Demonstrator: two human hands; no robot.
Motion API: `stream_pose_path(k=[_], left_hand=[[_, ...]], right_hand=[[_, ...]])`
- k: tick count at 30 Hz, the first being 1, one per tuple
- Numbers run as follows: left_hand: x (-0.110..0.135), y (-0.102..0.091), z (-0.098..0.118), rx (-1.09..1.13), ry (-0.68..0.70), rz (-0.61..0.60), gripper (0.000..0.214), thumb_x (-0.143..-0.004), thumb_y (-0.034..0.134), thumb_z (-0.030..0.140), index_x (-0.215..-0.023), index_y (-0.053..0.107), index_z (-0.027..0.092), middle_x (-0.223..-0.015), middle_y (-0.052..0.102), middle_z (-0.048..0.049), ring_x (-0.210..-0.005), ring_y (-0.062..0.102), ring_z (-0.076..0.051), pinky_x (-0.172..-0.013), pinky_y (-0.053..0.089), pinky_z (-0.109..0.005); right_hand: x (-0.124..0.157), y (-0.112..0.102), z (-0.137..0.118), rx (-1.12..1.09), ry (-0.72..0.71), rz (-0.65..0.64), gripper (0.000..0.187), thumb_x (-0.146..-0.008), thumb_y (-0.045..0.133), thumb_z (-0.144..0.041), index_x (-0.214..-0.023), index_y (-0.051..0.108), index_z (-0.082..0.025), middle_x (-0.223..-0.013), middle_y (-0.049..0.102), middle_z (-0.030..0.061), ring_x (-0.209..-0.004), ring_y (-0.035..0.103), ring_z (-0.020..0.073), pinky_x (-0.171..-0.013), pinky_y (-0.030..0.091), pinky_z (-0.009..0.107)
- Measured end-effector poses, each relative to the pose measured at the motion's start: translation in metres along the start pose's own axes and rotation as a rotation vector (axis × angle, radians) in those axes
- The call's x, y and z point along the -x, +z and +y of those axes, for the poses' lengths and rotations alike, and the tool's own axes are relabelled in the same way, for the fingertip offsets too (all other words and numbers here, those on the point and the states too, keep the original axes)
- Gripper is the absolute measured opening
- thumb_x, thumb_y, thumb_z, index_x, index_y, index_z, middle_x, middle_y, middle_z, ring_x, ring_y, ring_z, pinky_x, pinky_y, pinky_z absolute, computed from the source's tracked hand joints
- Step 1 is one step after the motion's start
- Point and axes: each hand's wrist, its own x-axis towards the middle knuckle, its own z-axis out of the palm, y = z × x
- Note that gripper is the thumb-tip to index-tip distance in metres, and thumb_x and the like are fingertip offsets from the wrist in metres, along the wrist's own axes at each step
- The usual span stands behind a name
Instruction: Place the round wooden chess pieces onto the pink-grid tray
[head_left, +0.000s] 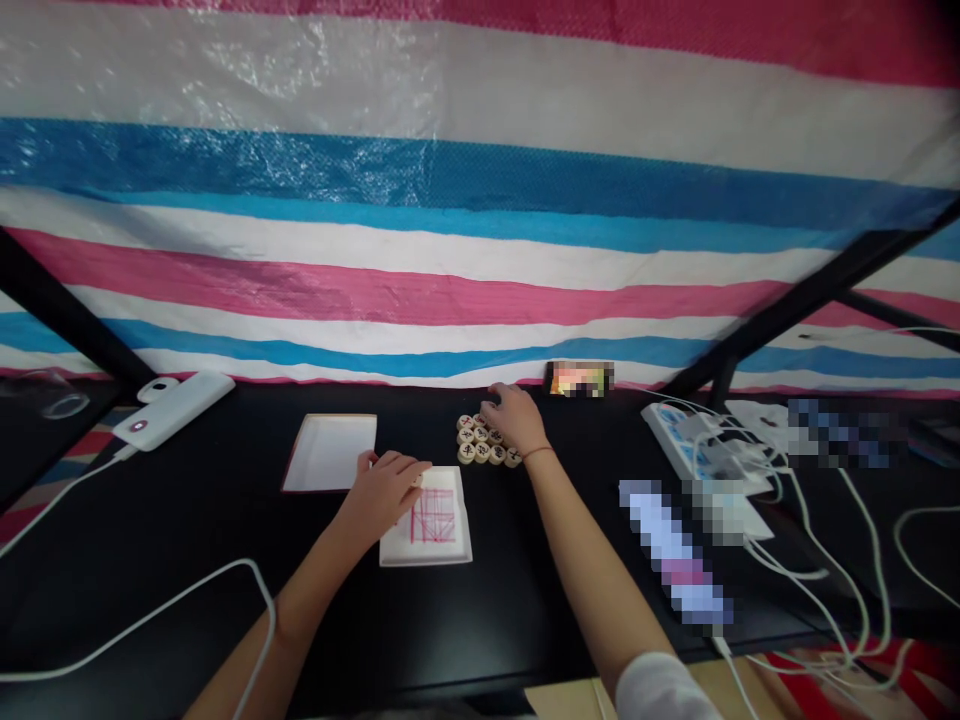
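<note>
My left hand (pixel 388 490) is over the left rim of a shallow white box (pixel 463 548), its fingers closed on a pale round xiangqi piece (pixel 417 481). Pink grid lines (pixel 435 518) mark the inside of the box. Several xiangqi pieces (pixel 481 452) lie face up in close rows behind and to the right of it, their characters showing. My right hand (pixel 517 415) reaches over the back right of these rows and hides some of them. Its thumb and forefinger look apart, touching or just above the pieces.
A box lid (pixel 330 452) lies left of the box. A white power bank (pixel 174 412) with a cable is at the far left. Behind my right hand stands a phone (pixel 577 379). Another phone (pixel 675 555), a power strip (pixel 679 445) and tangled white cables (pixel 840 560) occupy the right side.
</note>
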Motion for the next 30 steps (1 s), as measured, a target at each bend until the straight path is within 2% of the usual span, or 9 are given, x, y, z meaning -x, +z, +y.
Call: stream_pose_path(k=[3, 10, 15, 21, 23, 25, 27, 30], left_hand=[[0.001, -0.001, 0.001, -0.001, -0.001, -0.003, 0.032, -0.089, 0.052, 0.015, -0.117, 0.061, 0.028, -0.111, 0.070, -0.0017, -0.103, 0.059, -0.020, -0.088, 0.031, -0.039], [0.002, -0.001, -0.003, 0.056, 0.016, -0.058, 0.036, -0.088, 0.053, 0.015, -0.122, 0.060, 0.026, -0.112, 0.068, -0.0049, -0.104, 0.058, -0.021, -0.092, 0.038, -0.039], [0.002, 0.004, -0.006, 0.132, 0.069, -0.013, 0.041, -0.087, 0.055, 0.016, -0.127, 0.056, 0.024, -0.120, 0.064, -0.0072, -0.113, 0.054, -0.023, -0.098, 0.043, -0.040], [0.001, 0.005, -0.006, 0.163, 0.065, -0.050, 0.038, -0.090, 0.050, 0.016, -0.127, 0.056, 0.023, -0.120, 0.064, -0.0073, -0.111, 0.057, -0.022, -0.097, 0.047, -0.040], [0.001, 0.004, -0.006, 0.160, 0.056, -0.062, 0.038, -0.090, 0.049, 0.016, -0.126, 0.056, 0.023, -0.121, 0.064, -0.0074, -0.111, 0.058, -0.022, -0.097, 0.047, -0.040], [0.001, 0.004, -0.006, 0.159, 0.055, -0.076, 0.037, -0.090, 0.048, 0.015, -0.126, 0.057, 0.022, -0.121, 0.064, -0.0076, -0.112, 0.058, -0.022, -0.098, 0.047, -0.041], [0.002, 0.003, -0.005, 0.160, 0.060, -0.076, 0.037, -0.090, 0.049, 0.016, -0.125, 0.057, 0.021, -0.120, 0.064, -0.0082, -0.111, 0.058, -0.023, -0.098, 0.047, -0.041], [0.002, 0.003, -0.004, 0.156, 0.053, 0.008, 0.043, -0.090, 0.054, 0.023, -0.132, 0.050, 0.019, -0.124, 0.062, -0.0106, -0.116, 0.055, -0.025, -0.100, 0.045, -0.043]], right_hand=[[-0.017, 0.001, -0.006, 0.052, -0.006, -0.137, 0.034, -0.080, 0.059, -0.023, -0.112, 0.066, -0.014, -0.106, 0.068, 0.0142, -0.096, 0.063, 0.0238, -0.080, 0.043, 0.028], [-0.035, 0.003, -0.002, 0.042, 0.041, -0.260, 0.024, -0.074, 0.067, -0.023, -0.097, 0.070, -0.016, -0.098, 0.072, 0.0090, -0.090, 0.065, 0.0203, -0.073, 0.044, 0.024], [-0.043, 0.000, 0.001, 0.020, 0.048, -0.308, 0.028, -0.069, 0.074, -0.025, -0.095, 0.072, -0.015, -0.098, 0.072, 0.0083, -0.087, 0.066, 0.0188, -0.070, 0.045, 0.022], [-0.045, -0.005, -0.005, -0.014, 0.058, -0.288, 0.021, -0.063, 0.078, -0.019, -0.082, 0.073, -0.013, -0.092, 0.073, 0.0112, -0.089, 0.067, 0.0230, -0.072, 0.047, 0.025], [-0.044, -0.010, -0.006, -0.053, 0.063, -0.250, 0.022, -0.065, 0.077, -0.018, -0.085, 0.073, -0.013, -0.092, 0.072, 0.0117, -0.088, 0.067, 0.0230, -0.074, 0.048, 0.025], [-0.041, -0.017, -0.006, -0.099, 0.062, -0.211, 0.027, -0.072, 0.074, -0.022, -0.097, 0.072, -0.012, -0.091, 0.073, 0.0108, -0.081, 0.068, 0.0200, -0.073, 0.049, 0.025], [-0.032, -0.024, -0.007, -0.228, 0.050, -0.187, 0.035, -0.079, 0.068, -0.028, -0.110, 0.067, -0.012, -0.088, 0.073, 0.0090, -0.069, 0.068, 0.0159, -0.067, 0.051, 0.024], [-0.004, -0.029, -0.018, -0.715, 0.019, -0.216, 0.043, -0.080, 0.068, -0.036, -0.116, 0.064, -0.012, -0.082, 0.073, 0.0075, -0.056, 0.065, 0.0143, -0.053, 0.051, 0.025]])
